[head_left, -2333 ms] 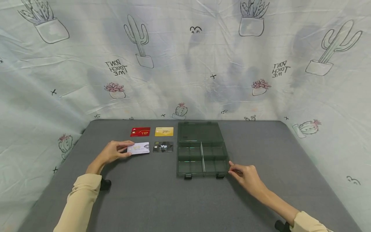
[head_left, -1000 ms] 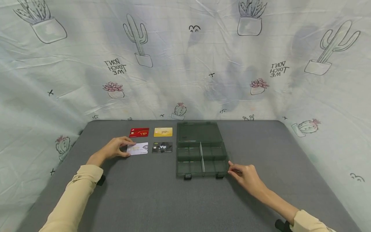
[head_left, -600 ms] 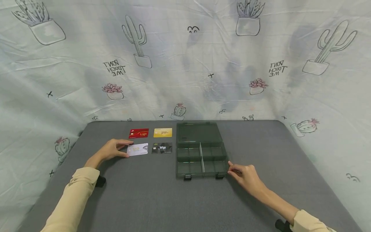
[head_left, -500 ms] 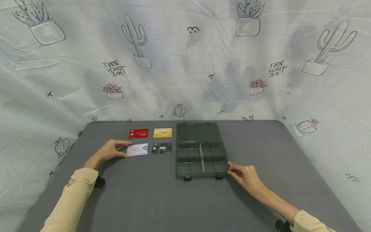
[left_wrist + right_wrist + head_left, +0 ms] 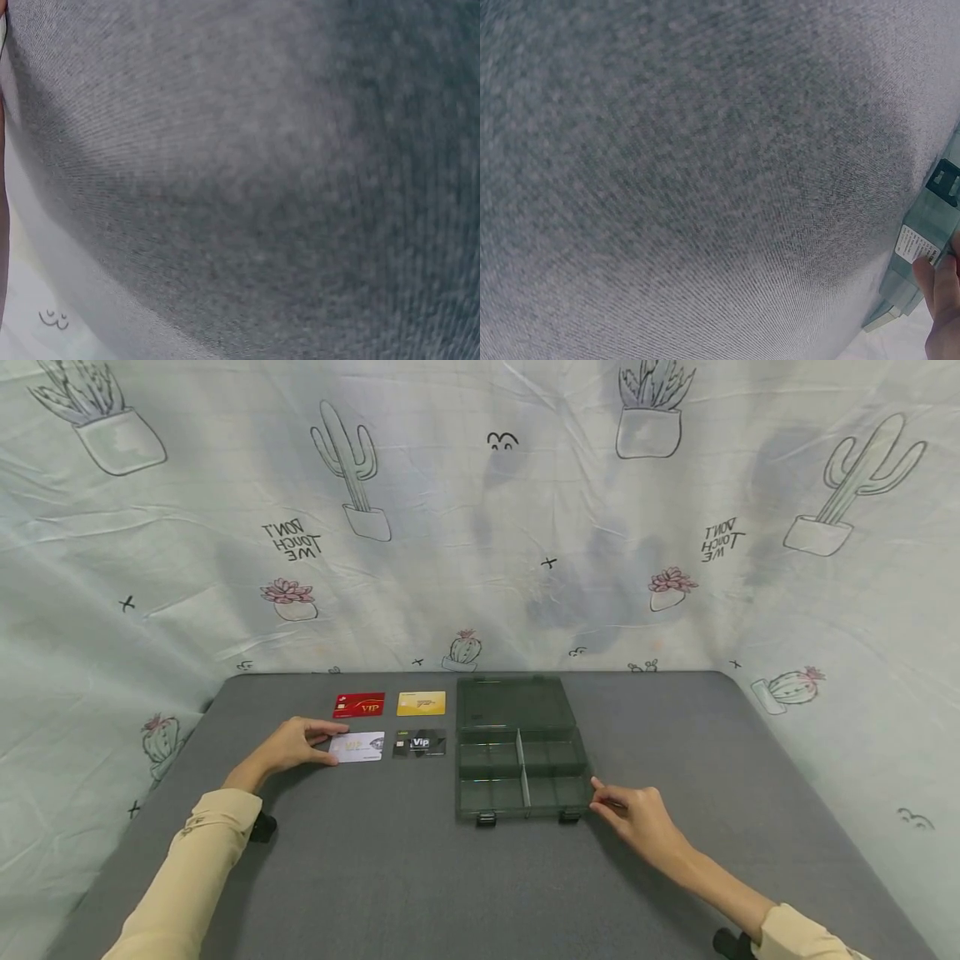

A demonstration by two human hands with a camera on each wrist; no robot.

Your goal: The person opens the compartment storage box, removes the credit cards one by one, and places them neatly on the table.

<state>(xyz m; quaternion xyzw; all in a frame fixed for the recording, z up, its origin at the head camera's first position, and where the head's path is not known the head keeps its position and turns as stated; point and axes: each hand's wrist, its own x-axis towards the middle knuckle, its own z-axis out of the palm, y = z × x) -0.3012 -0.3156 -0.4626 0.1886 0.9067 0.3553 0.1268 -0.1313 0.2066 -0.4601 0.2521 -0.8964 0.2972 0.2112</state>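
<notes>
On the left, my left hand (image 5: pixel 296 745) holds the left end of a white VIP card (image 5: pixel 363 747) between forefinger and thumb, at its upper and lower edges. The card lies on the grey table. My right hand (image 5: pixel 633 814) rests its fingertips against the right side of a dark green translucent divided box (image 5: pixel 491 793), whose lid (image 5: pixel 516 702) lies folded back. In the right wrist view, the fingers (image 5: pixel 946 289) touch the box's side wall near a white label (image 5: pixel 916 244). The left wrist view shows mostly tablecloth, with a sliver of hand at its left edge.
Above the white card lies a red VIP card (image 5: pixel 360 705), with a yellow card (image 5: pixel 422 703) to its right. A black Vip card (image 5: pixel 419 742) sits between the white card and the box. Patterned cloth (image 5: pixel 480 510) hangs behind the grey table (image 5: pixel 420 877).
The left hand has shifted slightly on the white card, and the card has turned a little until nearly level with the black card. The right hand and the box have stayed put.
</notes>
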